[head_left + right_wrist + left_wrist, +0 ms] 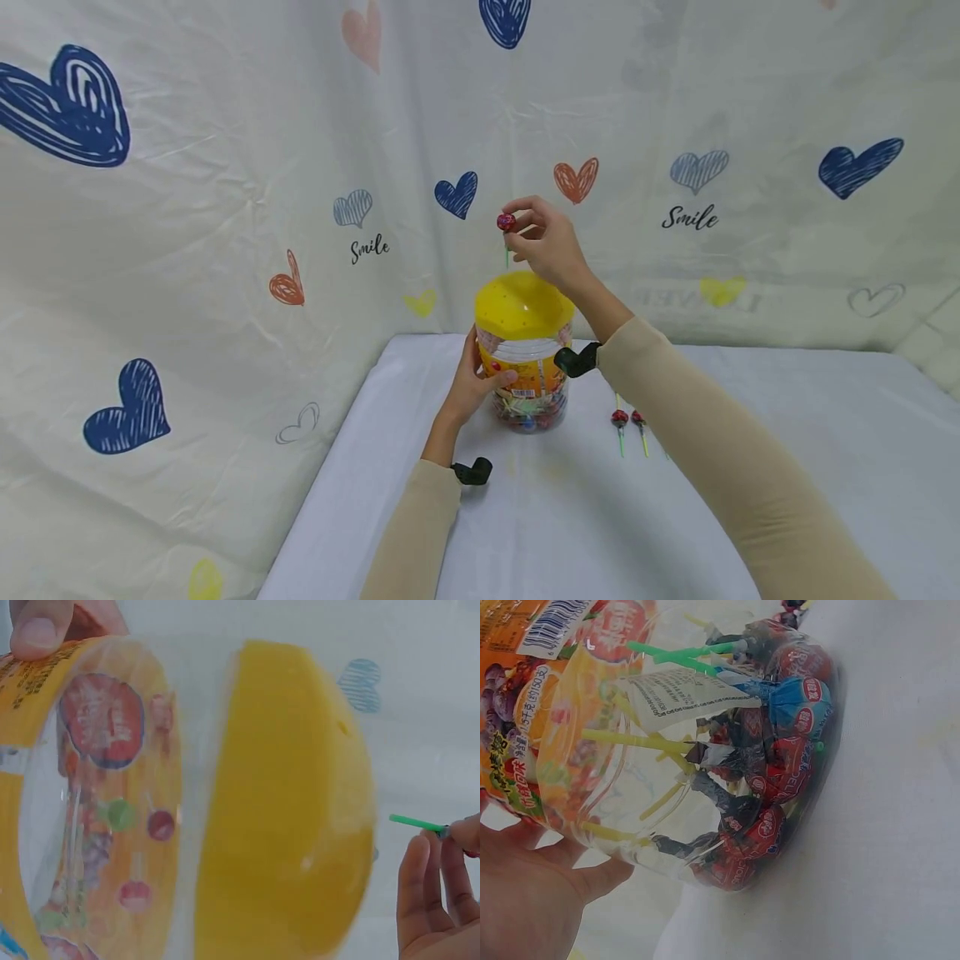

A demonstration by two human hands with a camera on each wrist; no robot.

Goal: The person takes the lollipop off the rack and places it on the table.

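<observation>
My left hand (471,385) grips the side of a clear plastic jar (534,375), its thumb across the orange printed label. Wrapped lollipops (776,769) lie in the bottom of the jar, mostly red with a blue one among them, with green and yellow sticks. A domed yellow lid (525,307) with small spots covers the jar's top. Above the lid, my right hand (551,246) pinches a red-wrapped lollipop (507,222) near its head. The green stick (415,822) of that lollipop points down toward the lid, apart from it.
To the right of the jar, red lollipops (619,418) lie on the white-covered table (585,533), partly hidden by my right forearm. A white curtain (247,200) printed with hearts hangs behind and to the left. Small dark cameras (577,360) sit on both wrists.
</observation>
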